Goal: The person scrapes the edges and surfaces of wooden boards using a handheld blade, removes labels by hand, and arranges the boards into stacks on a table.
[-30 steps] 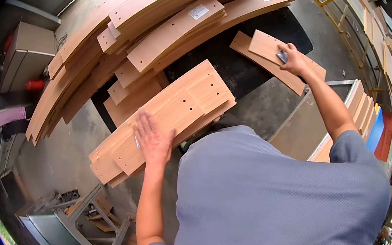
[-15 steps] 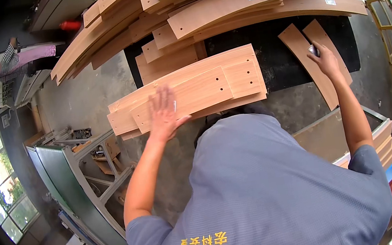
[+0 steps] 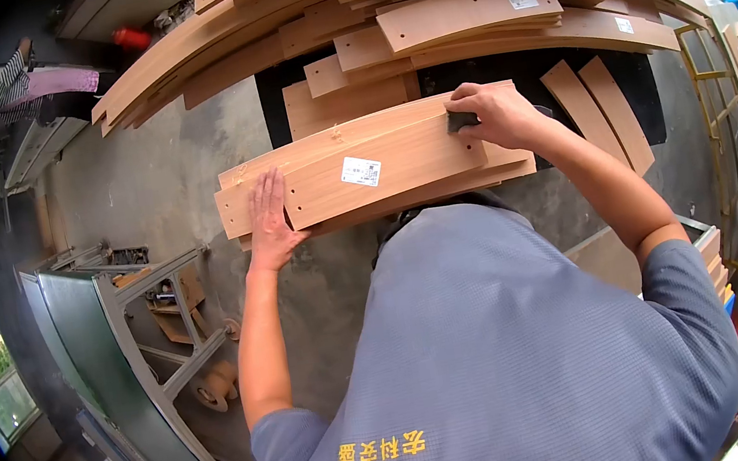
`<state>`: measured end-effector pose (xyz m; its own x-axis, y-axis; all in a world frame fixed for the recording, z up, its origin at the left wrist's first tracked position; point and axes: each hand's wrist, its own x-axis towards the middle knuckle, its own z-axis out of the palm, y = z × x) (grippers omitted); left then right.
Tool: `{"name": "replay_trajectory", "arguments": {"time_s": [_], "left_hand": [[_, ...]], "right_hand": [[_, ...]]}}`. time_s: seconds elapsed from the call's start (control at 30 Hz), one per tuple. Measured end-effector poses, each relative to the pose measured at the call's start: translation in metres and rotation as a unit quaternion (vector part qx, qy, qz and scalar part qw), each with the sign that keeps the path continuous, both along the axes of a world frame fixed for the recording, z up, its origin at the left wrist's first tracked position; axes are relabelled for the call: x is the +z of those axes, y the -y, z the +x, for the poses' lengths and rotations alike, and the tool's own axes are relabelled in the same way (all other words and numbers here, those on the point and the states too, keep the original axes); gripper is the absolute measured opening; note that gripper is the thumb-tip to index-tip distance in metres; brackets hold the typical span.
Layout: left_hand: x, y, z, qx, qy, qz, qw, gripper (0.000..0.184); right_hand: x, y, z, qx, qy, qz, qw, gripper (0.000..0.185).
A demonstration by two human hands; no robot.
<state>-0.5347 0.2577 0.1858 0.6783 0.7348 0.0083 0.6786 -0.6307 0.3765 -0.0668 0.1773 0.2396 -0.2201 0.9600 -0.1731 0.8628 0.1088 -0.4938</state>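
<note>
Across from you lies a large stack of curved boards (image 3: 452, 19), and a black sheet (image 3: 488, 68) shows below it. Nearer to your body is the pile of boards (image 3: 374, 129), and well to its right two loose boards (image 3: 586, 117) lie side by side. The top board (image 3: 425, 157), which you are working at, lies on this pile, a little uneven with the boards under it.

Your left hand (image 3: 271, 216) is spread flat at the left end, with nothing inside its grip; it rests beside the edge of the top board, and whether it also touches that board I cannot tell. Your right hand (image 3: 503, 112) has its grip closed around a small dark block (image 3: 464, 120), at the far right corner of the board.

To do this step well, I would judge, let the left palm steady the boards, because a loose top one could slide. Hold the block flat and press evenly at the corner, and be careful about the white label (image 3: 362, 171).
</note>
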Motion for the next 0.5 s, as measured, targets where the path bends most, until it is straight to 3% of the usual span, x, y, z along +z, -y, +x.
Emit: {"name": "replay_trajectory", "arguments": {"time_s": [0.17,0.27,0.3,0.37,0.4,0.47,0.5], "left_hand": [[-0.001,0.006,-0.006,-0.016,0.031,0.007,0.999,0.112],[0.017,0.012,-0.010,-0.055,0.091,0.029,0.994,0.076],[0.022,0.011,-0.010,-0.055,0.093,0.025,0.994,0.076],[0.026,0.009,-0.010,-0.059,0.184,0.038,0.980,0.053],[0.021,0.009,-0.005,-0.062,0.185,0.038,0.980,0.053],[0.008,0.011,0.008,0.095,0.451,-0.114,0.880,0.038],[0.008,0.012,0.012,0.163,0.421,-0.073,0.889,0.041]], "right_hand": [[0.024,-0.013,-0.067,0.052,0.055,0.007,0.997,0.066],[0.039,0.017,-0.067,0.116,0.078,0.023,0.990,0.075],[0.041,0.023,-0.067,0.116,0.080,0.019,0.990,0.075],[0.044,0.034,-0.070,0.058,0.117,0.025,0.991,0.073],[0.046,0.034,-0.071,0.038,0.123,0.052,0.990,0.071],[0.059,0.023,-0.074,0.019,0.076,0.089,0.993,0.070],[0.062,0.020,-0.074,0.000,0.027,0.122,0.992,0.070]]}}
